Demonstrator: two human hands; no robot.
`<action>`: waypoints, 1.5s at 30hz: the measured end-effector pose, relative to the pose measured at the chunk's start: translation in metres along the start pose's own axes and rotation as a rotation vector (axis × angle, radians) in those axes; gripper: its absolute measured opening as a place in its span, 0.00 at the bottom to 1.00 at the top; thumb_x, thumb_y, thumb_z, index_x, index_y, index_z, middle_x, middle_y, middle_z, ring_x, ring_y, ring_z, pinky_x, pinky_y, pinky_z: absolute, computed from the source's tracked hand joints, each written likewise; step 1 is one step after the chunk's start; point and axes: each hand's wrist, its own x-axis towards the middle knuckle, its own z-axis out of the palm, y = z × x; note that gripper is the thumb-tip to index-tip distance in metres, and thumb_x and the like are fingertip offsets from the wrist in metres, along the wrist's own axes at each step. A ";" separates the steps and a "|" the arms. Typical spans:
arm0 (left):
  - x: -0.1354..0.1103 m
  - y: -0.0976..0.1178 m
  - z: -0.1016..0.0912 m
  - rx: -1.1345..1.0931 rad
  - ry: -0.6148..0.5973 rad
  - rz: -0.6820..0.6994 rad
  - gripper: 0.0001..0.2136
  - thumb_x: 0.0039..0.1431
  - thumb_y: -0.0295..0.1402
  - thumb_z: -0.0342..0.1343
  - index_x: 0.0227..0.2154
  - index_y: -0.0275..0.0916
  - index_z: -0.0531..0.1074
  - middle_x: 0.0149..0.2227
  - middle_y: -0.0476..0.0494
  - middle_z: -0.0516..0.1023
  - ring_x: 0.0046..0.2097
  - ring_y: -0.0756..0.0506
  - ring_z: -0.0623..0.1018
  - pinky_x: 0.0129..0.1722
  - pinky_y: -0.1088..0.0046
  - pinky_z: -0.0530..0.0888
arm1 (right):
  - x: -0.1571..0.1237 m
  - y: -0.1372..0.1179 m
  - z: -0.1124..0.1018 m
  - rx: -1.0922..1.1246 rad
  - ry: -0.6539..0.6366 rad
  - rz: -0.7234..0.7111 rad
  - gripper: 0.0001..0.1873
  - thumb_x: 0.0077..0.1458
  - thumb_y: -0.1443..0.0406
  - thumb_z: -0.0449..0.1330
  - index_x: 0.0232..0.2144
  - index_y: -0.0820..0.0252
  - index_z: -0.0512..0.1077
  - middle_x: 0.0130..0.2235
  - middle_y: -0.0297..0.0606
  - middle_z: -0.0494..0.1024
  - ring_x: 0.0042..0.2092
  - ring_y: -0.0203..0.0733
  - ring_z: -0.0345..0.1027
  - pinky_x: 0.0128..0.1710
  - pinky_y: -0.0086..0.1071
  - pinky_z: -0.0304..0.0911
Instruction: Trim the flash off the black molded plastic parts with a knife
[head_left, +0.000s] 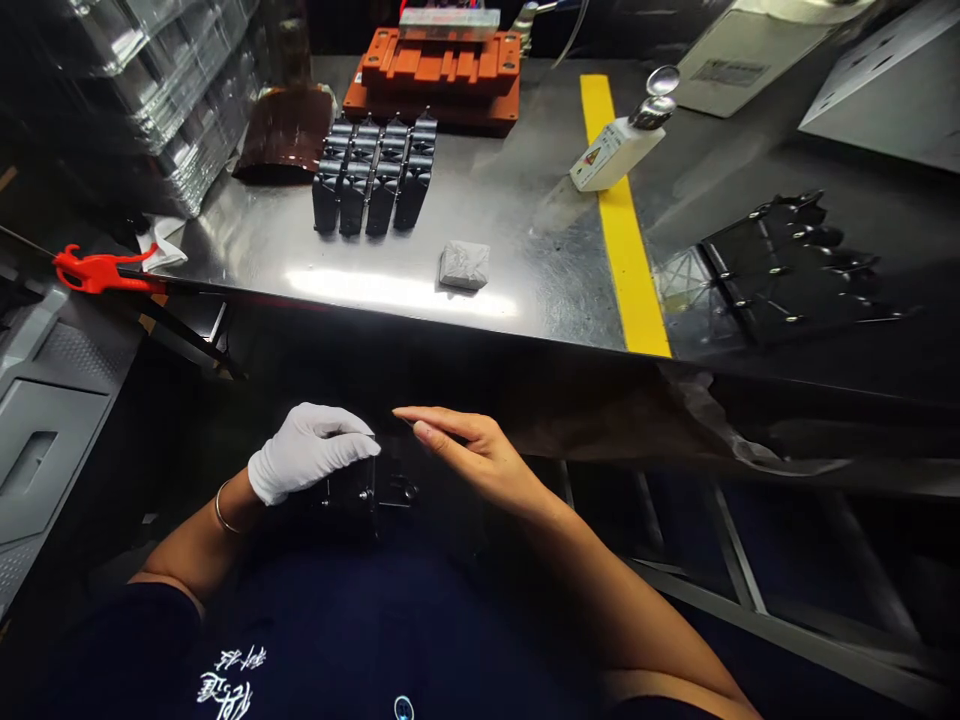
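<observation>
My left hand, in a white glove, pinches a dark, glossy black part between thumb and fingers. The part hangs below the fingertips and its outline largely melts into the dark clothing behind it. Just to the right, my bare right hand has its thumb and index finger brought close together. Something thin may be between those fingertips, too small to name. A small gap separates the two hands, both held in front of the bench edge.
On the metal bench stand several black moulded parts, a grey wrapped block, an orange fixture and a white pump bottle. Yellow tape crosses the bench. More black parts lie right; a red air gun hangs left.
</observation>
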 end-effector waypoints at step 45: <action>0.000 -0.011 0.004 -0.027 0.265 0.051 0.17 0.46 0.46 0.66 0.19 0.35 0.74 0.19 0.50 0.70 0.23 0.52 0.67 0.23 0.76 0.66 | 0.004 -0.010 0.015 -0.279 0.162 -0.529 0.09 0.59 0.72 0.55 0.29 0.60 0.74 0.24 0.36 0.76 0.25 0.35 0.69 0.25 0.28 0.65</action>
